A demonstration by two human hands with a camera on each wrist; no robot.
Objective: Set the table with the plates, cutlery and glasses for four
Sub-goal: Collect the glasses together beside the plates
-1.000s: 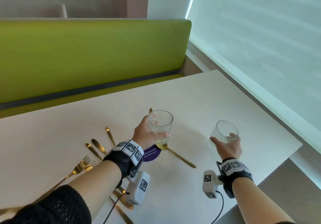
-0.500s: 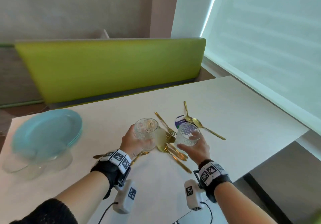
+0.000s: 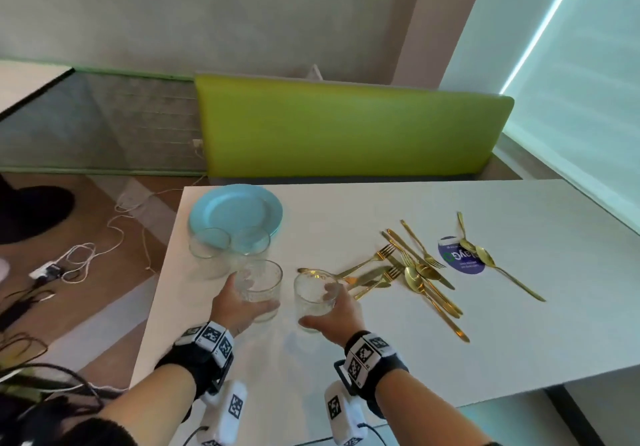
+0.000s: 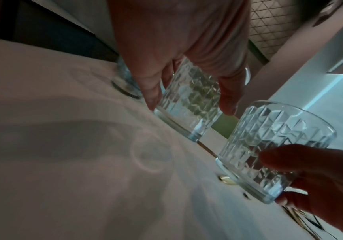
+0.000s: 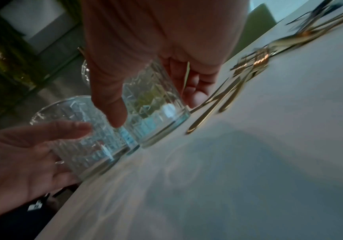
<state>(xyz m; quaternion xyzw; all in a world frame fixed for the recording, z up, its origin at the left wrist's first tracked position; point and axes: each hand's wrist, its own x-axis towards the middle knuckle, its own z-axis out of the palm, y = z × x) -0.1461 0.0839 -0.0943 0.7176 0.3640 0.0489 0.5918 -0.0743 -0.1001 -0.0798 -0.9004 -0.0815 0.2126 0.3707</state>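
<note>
Two cut-pattern glasses stand side by side near the table's front left. My left hand (image 3: pixel 242 302) grips the left glass (image 3: pixel 259 283), thumb and fingers on opposite sides (image 4: pixel 190 105). My right hand (image 3: pixel 327 307) grips the right glass (image 3: pixel 313 293), also seen as the near glass (image 4: pixel 269 146) in the left wrist view. Both bases look down on the white table (image 3: pixel 381 359). Just behind stand two more glasses (image 3: pixel 209 251) (image 3: pixel 251 243), and behind those a stack of light blue plates (image 3: pixel 235 208). Gold cutlery (image 3: pixel 412 269) lies in a loose pile to the right.
A purple round sticker (image 3: pixel 462 255) with two gold spoons (image 3: pixel 485 257) lies further right. A green bench back (image 3: pixel 346 127) runs behind the table. Cables (image 3: pixel 79 255) lie on the floor left of the table edge.
Both hands carried their glasses leftwards across the table, from beside the cutlery to just in front of the other two glasses. My view swung left and down.
</note>
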